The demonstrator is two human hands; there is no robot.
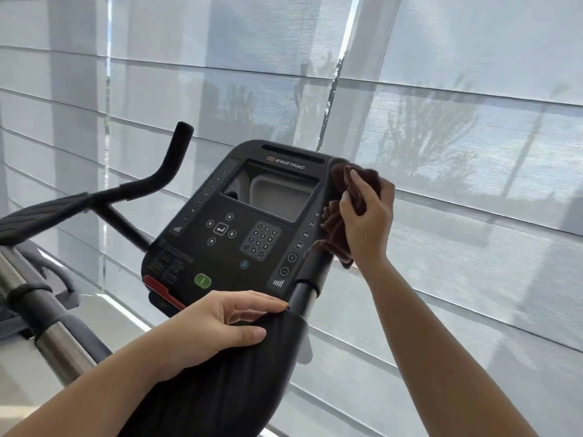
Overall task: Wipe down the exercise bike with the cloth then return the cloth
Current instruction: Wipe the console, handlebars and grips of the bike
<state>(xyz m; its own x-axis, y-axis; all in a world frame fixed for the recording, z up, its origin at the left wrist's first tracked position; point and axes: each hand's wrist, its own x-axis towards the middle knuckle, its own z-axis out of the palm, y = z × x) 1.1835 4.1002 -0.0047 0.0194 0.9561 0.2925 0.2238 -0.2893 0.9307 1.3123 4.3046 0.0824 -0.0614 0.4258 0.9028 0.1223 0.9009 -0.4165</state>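
Right hand (367, 216) presses a bunched dark brown cloth (336, 228) to the side of the exercise bike's black plastic console (239, 222).

The fingers and thumb curl round the cloth, clamping it in a wad. Its loose folds hang below the grip, against the console's right edge and the black upright bar just under the hand. The grey display screen (271, 193) lies just left of the grip. Lower, the left hand (214, 323) rests with relaxed, nearly straight fingers on the top end of a black ribbed pad (252, 373), holding nothing. Pale sheer window blinds (473, 89) hang behind both hands.
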